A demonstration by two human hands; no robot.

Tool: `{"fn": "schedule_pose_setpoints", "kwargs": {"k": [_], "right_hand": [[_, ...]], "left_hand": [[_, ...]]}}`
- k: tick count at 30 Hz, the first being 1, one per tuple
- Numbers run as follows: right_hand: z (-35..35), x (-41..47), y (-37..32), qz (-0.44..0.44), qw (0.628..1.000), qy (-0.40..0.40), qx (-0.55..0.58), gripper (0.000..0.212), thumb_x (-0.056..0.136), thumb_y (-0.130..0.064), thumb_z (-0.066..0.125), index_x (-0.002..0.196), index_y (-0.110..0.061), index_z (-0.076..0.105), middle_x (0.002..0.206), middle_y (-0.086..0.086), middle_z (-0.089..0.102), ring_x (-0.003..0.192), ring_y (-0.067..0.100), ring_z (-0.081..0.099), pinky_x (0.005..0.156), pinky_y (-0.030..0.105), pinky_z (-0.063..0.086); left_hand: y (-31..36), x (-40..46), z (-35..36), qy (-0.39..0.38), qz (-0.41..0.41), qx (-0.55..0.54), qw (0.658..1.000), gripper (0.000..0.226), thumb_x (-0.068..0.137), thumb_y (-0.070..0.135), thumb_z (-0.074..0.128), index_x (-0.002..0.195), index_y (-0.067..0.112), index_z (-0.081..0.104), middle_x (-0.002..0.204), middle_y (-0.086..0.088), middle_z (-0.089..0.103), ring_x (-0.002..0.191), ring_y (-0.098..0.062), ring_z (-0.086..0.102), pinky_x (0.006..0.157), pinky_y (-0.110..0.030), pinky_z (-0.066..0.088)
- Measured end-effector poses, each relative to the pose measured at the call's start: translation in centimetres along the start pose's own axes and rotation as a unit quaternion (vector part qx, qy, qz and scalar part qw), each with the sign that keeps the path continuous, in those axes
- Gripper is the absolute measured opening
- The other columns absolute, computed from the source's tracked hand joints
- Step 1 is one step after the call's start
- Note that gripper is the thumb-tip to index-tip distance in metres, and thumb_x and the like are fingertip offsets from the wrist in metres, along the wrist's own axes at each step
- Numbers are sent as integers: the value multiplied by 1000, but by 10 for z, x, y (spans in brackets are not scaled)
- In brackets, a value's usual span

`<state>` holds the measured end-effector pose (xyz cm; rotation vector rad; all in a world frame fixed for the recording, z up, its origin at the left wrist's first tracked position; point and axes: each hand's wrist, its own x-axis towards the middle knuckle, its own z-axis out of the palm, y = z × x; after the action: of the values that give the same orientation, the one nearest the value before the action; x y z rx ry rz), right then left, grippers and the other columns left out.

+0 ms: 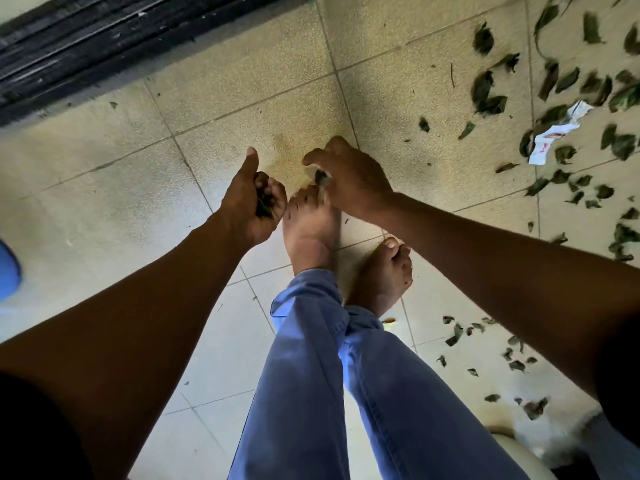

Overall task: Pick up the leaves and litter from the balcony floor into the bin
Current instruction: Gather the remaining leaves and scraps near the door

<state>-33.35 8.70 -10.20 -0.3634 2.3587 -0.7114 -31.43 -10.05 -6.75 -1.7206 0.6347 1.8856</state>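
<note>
My left hand is curled round a small bunch of dark green leaves, thumb pointing up. Beside it, my right hand reaches down with curled fingers and pinches a small leaf just above the toes of my forward foot. Many loose green leaves lie scattered over the beige tiled floor at the right. A crumpled white paper wrapper lies among them. More small leaves are strewn at the lower right. No bin is clearly in view.
My bare feet and blue trouser legs fill the lower middle. A dark sliding-door track runs along the top left. A blue object shows at the left edge, and a pale rounded object at the bottom right.
</note>
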Motion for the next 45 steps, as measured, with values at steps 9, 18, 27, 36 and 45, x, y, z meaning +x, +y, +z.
{"fn": "schedule_pose_setpoints", "kwargs": {"k": [9,18,27,36,45], "right_hand": [[10,20,11,-46,994,-51,-91,19,81,-12,64,93,-19,75,98,8,60,91,31,62,66,35,48],[-16,-8,-36,132,969,106,179,16,77,-9,70,80,-22,78,82,-12,75,80,3,70,76,29,59],[-89,-72,-123,212,939,149,225,15,83,-13,64,88,-22,76,87,-4,74,82,20,68,69,35,56],[-169,-101,-87,133,931,244,235,27,76,-21,48,87,-15,72,80,2,72,73,25,67,65,40,56],[-138,-77,149,241,958,133,-79,81,81,-32,81,150,-26,40,150,17,40,134,38,41,102,46,46]], "left_hand": [[5,2,-24,-31,-31,105,993,57,96,54,59,57,19,36,55,6,21,42,-6,18,34,-15,20],[1,-17,-3,-12,5,99,995,54,99,47,57,57,16,42,56,3,29,47,-8,21,45,-19,15],[-21,-82,74,-57,29,91,994,62,100,43,50,46,13,45,46,-3,38,50,-19,47,63,-27,41],[-41,-107,159,-123,-3,226,966,58,100,50,48,51,19,44,55,-2,37,54,-14,42,56,-24,37],[-60,-33,196,-103,-45,225,968,58,97,46,56,55,23,24,49,4,23,38,-9,21,31,-19,21]]}}
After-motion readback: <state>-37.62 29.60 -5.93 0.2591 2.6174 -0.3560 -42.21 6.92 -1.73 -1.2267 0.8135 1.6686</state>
